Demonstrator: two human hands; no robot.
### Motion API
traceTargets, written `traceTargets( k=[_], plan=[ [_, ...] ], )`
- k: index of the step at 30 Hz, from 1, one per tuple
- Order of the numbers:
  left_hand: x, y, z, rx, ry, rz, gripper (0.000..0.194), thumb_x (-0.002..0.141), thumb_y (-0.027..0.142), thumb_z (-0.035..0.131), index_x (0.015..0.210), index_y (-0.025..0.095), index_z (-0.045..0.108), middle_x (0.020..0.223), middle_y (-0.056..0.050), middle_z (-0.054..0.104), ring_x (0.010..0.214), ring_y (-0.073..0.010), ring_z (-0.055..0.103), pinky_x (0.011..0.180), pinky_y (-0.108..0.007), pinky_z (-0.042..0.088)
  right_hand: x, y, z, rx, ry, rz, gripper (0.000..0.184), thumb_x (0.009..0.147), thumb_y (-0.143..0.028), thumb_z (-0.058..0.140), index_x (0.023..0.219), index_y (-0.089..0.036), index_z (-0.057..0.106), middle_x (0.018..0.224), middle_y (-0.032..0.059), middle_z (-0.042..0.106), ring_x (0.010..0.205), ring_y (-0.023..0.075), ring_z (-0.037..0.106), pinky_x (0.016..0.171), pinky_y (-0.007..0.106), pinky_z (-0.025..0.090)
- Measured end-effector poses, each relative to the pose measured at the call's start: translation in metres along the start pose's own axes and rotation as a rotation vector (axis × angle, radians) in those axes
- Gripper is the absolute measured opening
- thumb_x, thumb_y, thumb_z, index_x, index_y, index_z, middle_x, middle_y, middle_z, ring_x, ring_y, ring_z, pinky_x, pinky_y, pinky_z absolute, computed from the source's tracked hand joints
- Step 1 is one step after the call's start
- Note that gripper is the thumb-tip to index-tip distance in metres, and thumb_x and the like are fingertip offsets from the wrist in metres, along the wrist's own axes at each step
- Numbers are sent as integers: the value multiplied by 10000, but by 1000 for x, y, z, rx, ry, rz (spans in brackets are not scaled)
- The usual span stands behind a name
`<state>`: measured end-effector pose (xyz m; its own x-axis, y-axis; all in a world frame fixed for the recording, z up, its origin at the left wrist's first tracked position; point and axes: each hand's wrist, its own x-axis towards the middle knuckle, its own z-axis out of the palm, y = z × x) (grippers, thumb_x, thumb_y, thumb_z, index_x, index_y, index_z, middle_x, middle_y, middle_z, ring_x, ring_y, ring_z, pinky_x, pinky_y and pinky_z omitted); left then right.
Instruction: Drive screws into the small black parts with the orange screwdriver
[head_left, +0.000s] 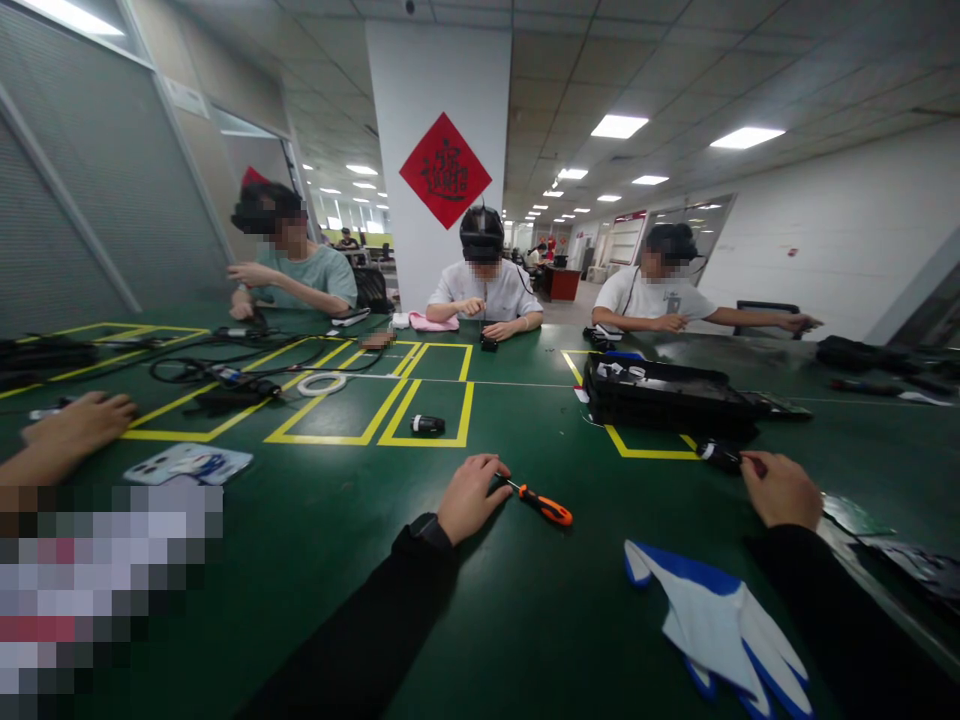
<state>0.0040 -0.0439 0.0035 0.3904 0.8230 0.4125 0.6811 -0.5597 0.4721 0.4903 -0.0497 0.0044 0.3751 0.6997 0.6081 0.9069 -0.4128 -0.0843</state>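
My left hand point(474, 500) lies on the green table point(555, 610) with its fingers loosely stretched out. Between its thumb and fingers is the metal tip of a screwdriver point(546, 505) with an orange and black handle, lying on the tabletop. Over at the right, my right hand point(784, 490) has its fingers closed at the near end of a short black cylinder with a white band point(720, 456); its exact kind is unclear. A similar black cylinder point(428, 426) lies inside a yellow taped box. White and blue work gloves point(712, 620) rest between my forearms.
A long black open case point(667, 395) stands beyond my right hand. Circuit boards point(859, 515) lie at the right edge. On the left are a phone point(187, 463), black cables point(187, 370) and another person's hand point(82, 430). Several people with headsets sit around the table.
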Motion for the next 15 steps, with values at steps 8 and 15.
traceTargets(
  k=[8, 15],
  plan=[
    [0, -2, 1, -3, 10, 6, 207, 778, 342, 494, 936, 223, 556, 1033, -47, 522, 1048, -201, 432, 887, -360, 346, 0, -7, -8, 115, -174, 145, 302, 723, -392, 453, 917, -238, 626, 806, 77, 620, 652, 214, 501, 512, 289, 283],
    [0, -2, 0, 9, 5, 6, 208, 776, 342, 499, 938, 225, 553, 1042, -47, 522, 1055, -201, 428, 894, -357, 339, -1, -6, -9, 111, -161, 190, 299, 723, -398, 446, 895, -246, 639, 742, 91, 613, 584, 211, 497, 491, 292, 279]
  ],
)
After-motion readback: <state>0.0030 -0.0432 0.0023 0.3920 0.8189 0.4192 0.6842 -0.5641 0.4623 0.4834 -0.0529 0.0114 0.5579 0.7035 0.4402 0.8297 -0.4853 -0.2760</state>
